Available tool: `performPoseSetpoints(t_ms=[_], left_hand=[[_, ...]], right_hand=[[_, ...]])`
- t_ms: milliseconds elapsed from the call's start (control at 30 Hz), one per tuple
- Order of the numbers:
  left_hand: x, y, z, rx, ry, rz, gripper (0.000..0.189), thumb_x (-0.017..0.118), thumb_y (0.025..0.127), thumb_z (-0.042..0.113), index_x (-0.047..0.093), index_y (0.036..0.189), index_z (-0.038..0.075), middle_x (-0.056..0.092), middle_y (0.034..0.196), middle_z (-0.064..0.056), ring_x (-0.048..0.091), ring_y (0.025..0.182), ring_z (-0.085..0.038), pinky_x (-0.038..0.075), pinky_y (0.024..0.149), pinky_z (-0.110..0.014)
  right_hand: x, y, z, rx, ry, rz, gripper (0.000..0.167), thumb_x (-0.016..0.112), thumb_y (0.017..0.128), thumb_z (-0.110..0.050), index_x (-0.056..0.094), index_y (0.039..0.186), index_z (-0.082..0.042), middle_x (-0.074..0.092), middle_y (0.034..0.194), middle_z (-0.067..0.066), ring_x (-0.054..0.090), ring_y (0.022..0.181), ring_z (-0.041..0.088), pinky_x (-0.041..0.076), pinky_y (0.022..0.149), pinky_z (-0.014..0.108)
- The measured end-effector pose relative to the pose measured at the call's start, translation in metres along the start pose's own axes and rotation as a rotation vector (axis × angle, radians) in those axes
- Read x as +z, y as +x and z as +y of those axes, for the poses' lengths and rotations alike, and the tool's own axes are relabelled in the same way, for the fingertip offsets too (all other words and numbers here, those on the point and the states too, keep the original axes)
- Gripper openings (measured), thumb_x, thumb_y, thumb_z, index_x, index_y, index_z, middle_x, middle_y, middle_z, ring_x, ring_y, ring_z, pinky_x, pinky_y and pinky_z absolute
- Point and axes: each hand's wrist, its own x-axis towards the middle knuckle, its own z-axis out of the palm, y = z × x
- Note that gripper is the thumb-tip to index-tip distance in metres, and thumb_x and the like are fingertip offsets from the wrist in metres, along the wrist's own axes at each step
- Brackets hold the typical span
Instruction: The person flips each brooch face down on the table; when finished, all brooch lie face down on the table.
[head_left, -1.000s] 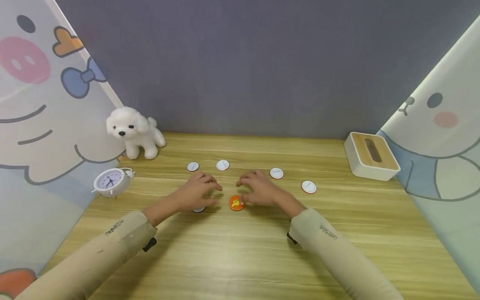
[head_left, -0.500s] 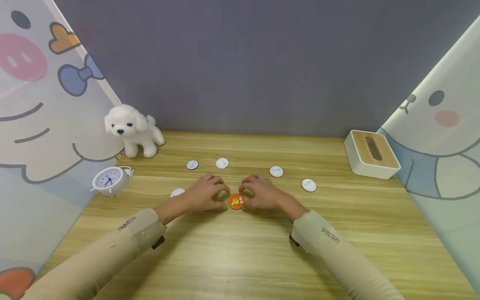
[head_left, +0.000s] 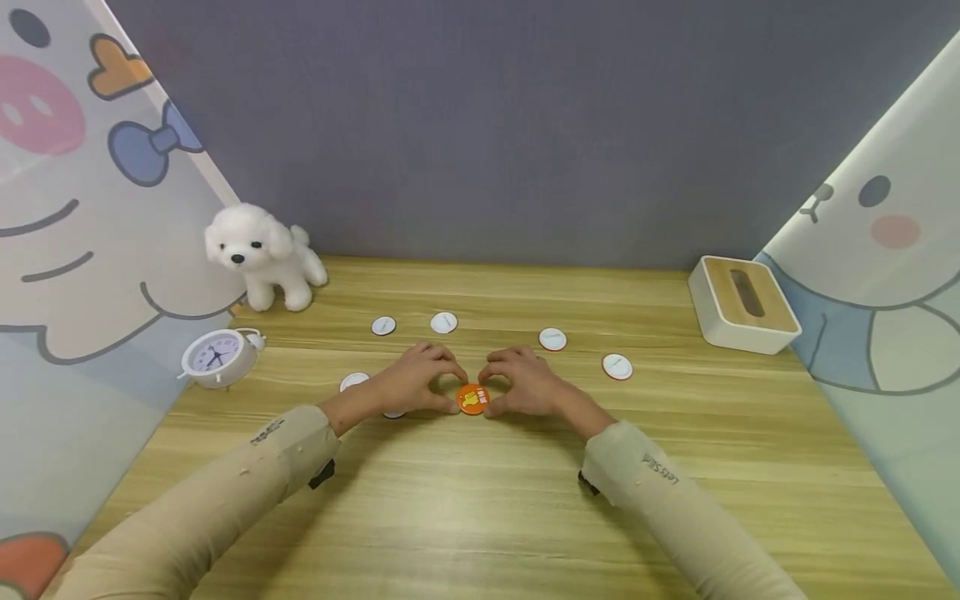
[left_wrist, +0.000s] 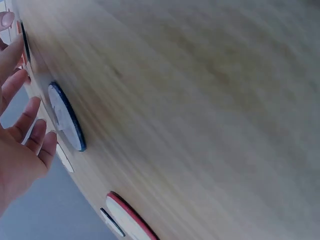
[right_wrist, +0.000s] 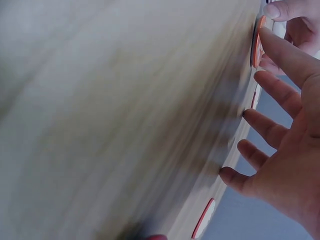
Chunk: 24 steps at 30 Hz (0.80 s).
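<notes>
A round orange badge (head_left: pixel 472 399) with a yellow thumbs-up picture lies on the wooden table between both hands. At its left edge are the thumb and index finger of my left hand (head_left: pixel 417 379). My right hand (head_left: pixel 527 383) mirrors it, thumb and index finger at the right edge. The right wrist view shows the orange rim (right_wrist: pixel 258 42) beside my right hand's spread fingers (right_wrist: pixel 280 92). Two white discs lie by the left hand: one disc (head_left: pixel 352 381) beside the wrist, another disc (head_left: pixel 393 414) mostly hidden under it.
Farther back lie white-faced discs: a left disc (head_left: pixel 383 326), a middle disc (head_left: pixel 443 322), a right disc (head_left: pixel 552 339) and a far-right disc (head_left: pixel 617 367). A plush dog (head_left: pixel 258 254) and alarm clock (head_left: pixel 219 358) stand left. A tissue box (head_left: pixel 744 304) stands right.
My left hand has moved right to the orange badge, uncovering a white disc by its wrist. My right hand has shifted slightly, its thumb and index finger now at the badge's right edge.
</notes>
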Motion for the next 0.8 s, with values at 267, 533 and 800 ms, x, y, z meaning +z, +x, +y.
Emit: performPoseSetpoints(t_ms=[267,533,800], left_hand=[[0.0029,0.001,0.0017,0.033,0.011,0.032,0.04,0.079,0.083,0.046,0.071,0.116,0.024,0.059,0.124,-0.002,0.047,0.115,-0.024,0.041,0.102,-0.049],[0.0042,0.0028,0.0025,0.023,0.008,0.024,0.041,0.079,0.083,0.047,0.07,0.116,0.024,0.058,0.125,-0.001,0.046,0.113,-0.023,0.041,0.099,-0.046],[0.0067,0.0045,0.0005,0.018,-0.018,0.031,0.042,0.08,0.082,0.047,0.07,0.115,0.023,0.059,0.123,-0.001,0.046,0.113,-0.022,0.04,0.1,-0.048]], right_hand=[[0.0036,-0.0035,-0.0007,0.006,-0.02,0.031,0.044,0.08,0.082,-0.043,0.07,0.12,-0.024,0.046,0.154,0.011,0.033,0.143,0.04,0.028,0.112,0.067],[0.0038,-0.0042,-0.0049,0.002,-0.012,0.045,0.045,0.081,0.082,-0.043,0.07,0.12,-0.022,0.046,0.153,0.013,0.034,0.142,0.04,0.029,0.11,0.067],[0.0053,0.0002,-0.0065,0.026,0.002,0.044,0.037,0.083,0.08,-0.037,0.069,0.111,-0.022,0.046,0.154,0.013,0.034,0.142,0.041,0.027,0.111,0.068]])
